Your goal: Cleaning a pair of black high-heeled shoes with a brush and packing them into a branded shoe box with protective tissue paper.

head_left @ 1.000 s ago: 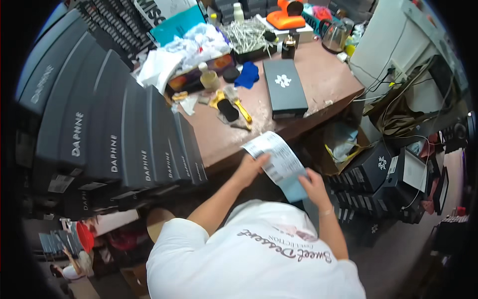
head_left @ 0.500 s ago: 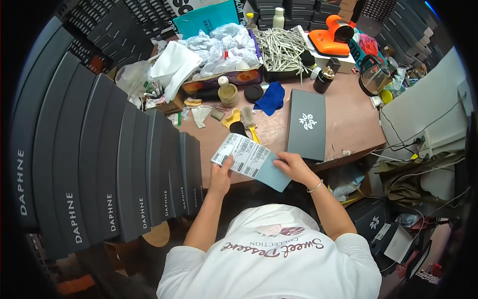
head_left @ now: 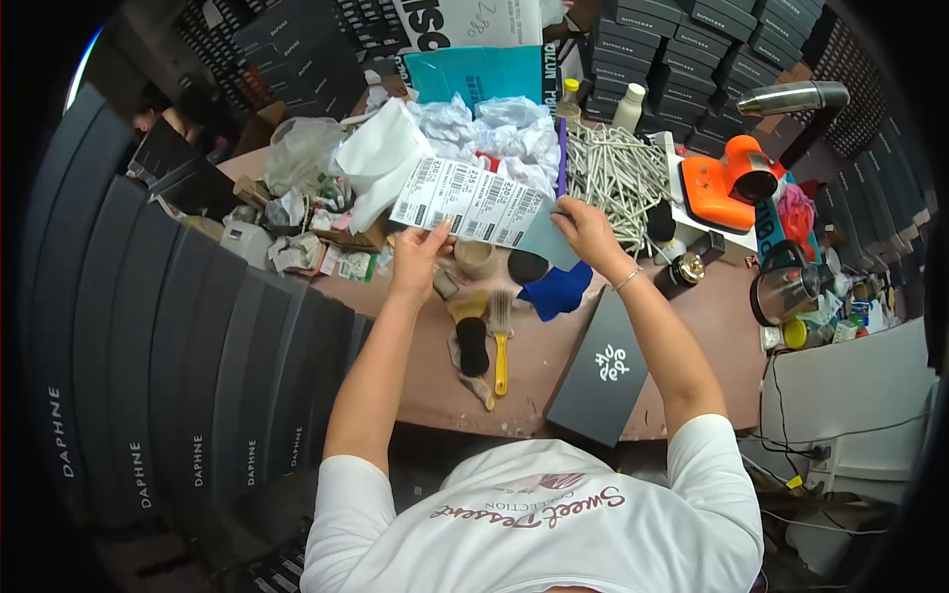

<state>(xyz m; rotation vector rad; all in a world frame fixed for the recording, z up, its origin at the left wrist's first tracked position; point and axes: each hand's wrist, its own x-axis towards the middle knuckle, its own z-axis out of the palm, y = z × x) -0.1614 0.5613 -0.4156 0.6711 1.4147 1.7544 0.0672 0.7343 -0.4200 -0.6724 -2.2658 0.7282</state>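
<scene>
Both hands hold up a sheet of printed white labels [head_left: 467, 202] with a bare blue-grey backing at its right end. My left hand [head_left: 420, 257] pinches its lower left edge. My right hand [head_left: 591, 239] grips the bare right end between thumb and fingers. Beneath the sheet lie a brush with a yellow handle [head_left: 501, 361], a black oval pad [head_left: 474, 348] and a blue cloth [head_left: 557, 292]. A dark grey shoe box [head_left: 598, 381] with a white logo lies at a slant beside my right forearm.
Tall stacks of dark boxes [head_left: 198, 366] wall off the left side. Behind the sheet are a tray of crumpled white paper [head_left: 529, 133] and a heap of pale sticks [head_left: 618, 178]. An orange device [head_left: 720, 188], a glass kettle [head_left: 786, 282] and loose cables [head_left: 791, 425] are on the right.
Both hands have carried the label sheet up and forward, away from my body, over the clutter at the back of the table. The camera's view has shifted too.
</scene>
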